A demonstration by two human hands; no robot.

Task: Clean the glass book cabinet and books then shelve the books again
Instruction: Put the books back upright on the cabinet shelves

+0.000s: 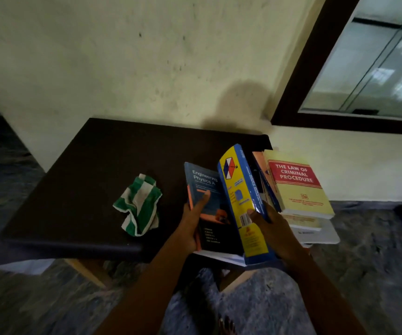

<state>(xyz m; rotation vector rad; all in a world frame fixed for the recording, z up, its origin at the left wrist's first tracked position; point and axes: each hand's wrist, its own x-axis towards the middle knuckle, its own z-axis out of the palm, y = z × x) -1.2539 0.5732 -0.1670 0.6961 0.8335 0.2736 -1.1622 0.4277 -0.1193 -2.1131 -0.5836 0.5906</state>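
Left hand (192,221) curled round the blue physics book (206,189), thumb flat on its cover. Right hand (271,226) grips the yellow-and-blue book (241,197), tilted on edge beside the stack under the yellow law book (299,189) at the table's (74,170) right end. Cloth (138,205) lies crumpled to the left, in neither hand; books are off the glass cabinet (376,68), so I judge wiping partly done and reshelving not begun.

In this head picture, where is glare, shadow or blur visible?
Head view: bright reflections glare on the dark-framed glass cabinet door; a soft shadow lies on the pale wall above the dark brown table; the picture's lower edges are blurred.
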